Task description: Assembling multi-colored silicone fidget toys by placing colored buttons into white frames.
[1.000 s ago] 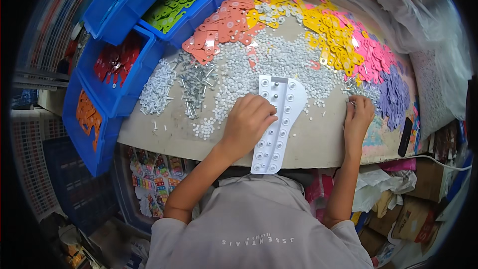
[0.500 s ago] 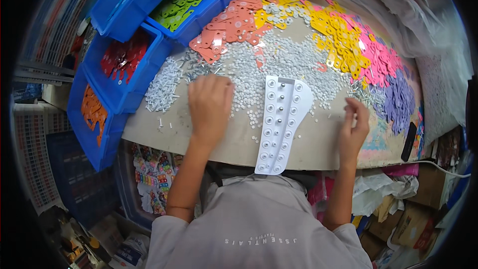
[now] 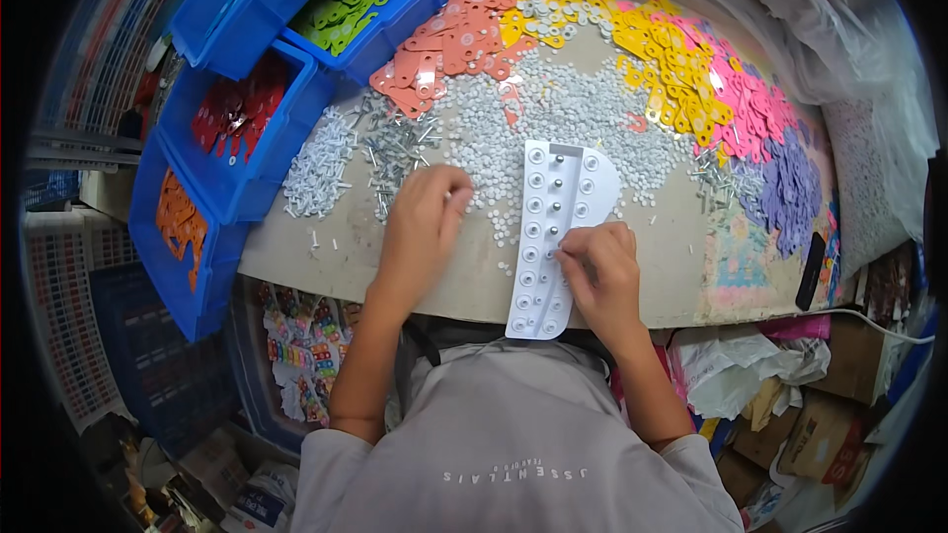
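A white plastic holder (image 3: 536,266) lies lengthwise before me, its near end at the table's front edge. It has round sockets along both sides and a middle channel with metal pins (image 3: 558,184) standing in its far part. My right hand (image 3: 604,271) is over the holder's right side, fingertips pinched at the middle channel; whatever is between them is too small to name. To the holder's left, my left hand (image 3: 423,232) hovers over the table with curled fingers, thumb and forefinger together. What it may hold is hidden. Small white caps (image 3: 484,128) lie loose just beyond it.
Blue bins (image 3: 232,205) hold red, orange and green flat pieces at left. Silver pins (image 3: 393,143) and white pins (image 3: 321,173) lie in heaps. Coral (image 3: 459,35), yellow (image 3: 667,64), pink (image 3: 746,109) and purple (image 3: 787,188) pieces ring the table's far side. A black bar (image 3: 812,271) lies right.
My right hand has swung left from the table's right side onto the holder. My left hand has drawn back from the silver pins toward me, uncovering them.
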### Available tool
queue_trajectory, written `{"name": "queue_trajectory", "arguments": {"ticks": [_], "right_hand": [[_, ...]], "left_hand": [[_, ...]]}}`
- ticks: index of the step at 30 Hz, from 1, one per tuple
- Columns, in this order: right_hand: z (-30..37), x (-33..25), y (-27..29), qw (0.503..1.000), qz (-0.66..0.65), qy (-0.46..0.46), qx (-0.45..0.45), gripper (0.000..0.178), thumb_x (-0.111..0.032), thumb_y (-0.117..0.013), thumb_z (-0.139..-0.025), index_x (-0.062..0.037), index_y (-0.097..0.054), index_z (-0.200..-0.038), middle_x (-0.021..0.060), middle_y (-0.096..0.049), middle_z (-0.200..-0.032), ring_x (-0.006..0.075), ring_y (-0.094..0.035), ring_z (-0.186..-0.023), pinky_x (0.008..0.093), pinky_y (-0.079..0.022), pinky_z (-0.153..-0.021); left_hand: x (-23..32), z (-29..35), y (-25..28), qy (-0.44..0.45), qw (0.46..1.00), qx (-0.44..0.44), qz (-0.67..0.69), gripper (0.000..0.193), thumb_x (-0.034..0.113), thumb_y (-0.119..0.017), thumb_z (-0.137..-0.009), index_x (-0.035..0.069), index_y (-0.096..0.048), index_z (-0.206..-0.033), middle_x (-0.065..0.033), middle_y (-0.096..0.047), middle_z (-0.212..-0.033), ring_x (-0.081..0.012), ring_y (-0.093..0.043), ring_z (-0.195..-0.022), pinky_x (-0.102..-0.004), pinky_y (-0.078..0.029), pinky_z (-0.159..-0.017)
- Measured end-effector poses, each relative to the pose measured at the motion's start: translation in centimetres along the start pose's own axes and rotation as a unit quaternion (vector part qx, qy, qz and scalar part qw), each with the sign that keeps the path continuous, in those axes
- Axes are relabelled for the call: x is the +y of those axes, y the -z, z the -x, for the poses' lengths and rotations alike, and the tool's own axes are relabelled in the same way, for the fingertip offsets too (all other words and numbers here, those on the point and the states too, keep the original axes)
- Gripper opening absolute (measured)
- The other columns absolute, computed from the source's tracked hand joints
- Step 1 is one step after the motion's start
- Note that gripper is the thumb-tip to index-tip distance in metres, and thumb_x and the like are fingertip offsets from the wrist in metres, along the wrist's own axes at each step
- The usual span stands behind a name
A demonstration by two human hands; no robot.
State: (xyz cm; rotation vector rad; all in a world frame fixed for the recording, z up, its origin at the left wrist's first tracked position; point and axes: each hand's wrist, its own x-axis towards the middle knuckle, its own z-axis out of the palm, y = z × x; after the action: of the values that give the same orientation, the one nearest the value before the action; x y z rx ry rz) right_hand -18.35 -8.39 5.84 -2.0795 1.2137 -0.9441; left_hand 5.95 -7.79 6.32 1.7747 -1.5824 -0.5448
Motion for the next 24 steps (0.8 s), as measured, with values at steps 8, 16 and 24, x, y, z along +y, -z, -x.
{"name": "queue_trajectory", "arguments": {"ticks": [8,16,24], "right_hand": [[-0.1,0.2,0.3,0.999,-0.004,0.023,-0.031,0.020,0.007,-0.076,-0.073,-0.0030,-0.066,-0.088,0.0051,-0.069,-0.088,0.0264,-0.057,-0.084,0.0369,-0.046,-0.079],[-0.7,0.0,0.8,0.988,0.075,0.116,-0.063,0.020,0.003,-0.075,-0.073,-0.0054,-0.068,-0.090,0.0049,-0.068,-0.094,0.0269,-0.059,-0.089,0.0381,-0.046,-0.082],[-0.9,4.3,6.2,0.963,0.190,-0.100,0.161,0.017,-0.012,-0.065,-0.095,0.0016,-0.066,-0.105,0.0155,-0.063,-0.099,0.0273,-0.060,-0.091,0.0396,-0.048,-0.085]], "left_hand": [[2.9,2.6,-1.3,-0.129,0.978,-0.084,0.143,0.015,0.000,-0.072,-0.084,0.001,-0.069,-0.099,-0.0095,-0.065,-0.096,-0.0242,-0.060,-0.087,-0.0340,-0.049,-0.074],[4.0,3.5,-2.4,-0.108,0.975,-0.109,0.159,0.012,0.002,-0.077,-0.080,0.001,-0.070,-0.090,-0.0088,-0.068,-0.087,-0.0252,-0.061,-0.082,-0.0350,-0.049,-0.072],[3.9,3.8,-2.8,-0.140,0.976,-0.082,0.145,0.011,0.000,-0.076,-0.079,0.001,-0.069,-0.087,-0.0098,-0.068,-0.087,-0.0277,-0.062,-0.081,-0.0368,-0.050,-0.073]]}}
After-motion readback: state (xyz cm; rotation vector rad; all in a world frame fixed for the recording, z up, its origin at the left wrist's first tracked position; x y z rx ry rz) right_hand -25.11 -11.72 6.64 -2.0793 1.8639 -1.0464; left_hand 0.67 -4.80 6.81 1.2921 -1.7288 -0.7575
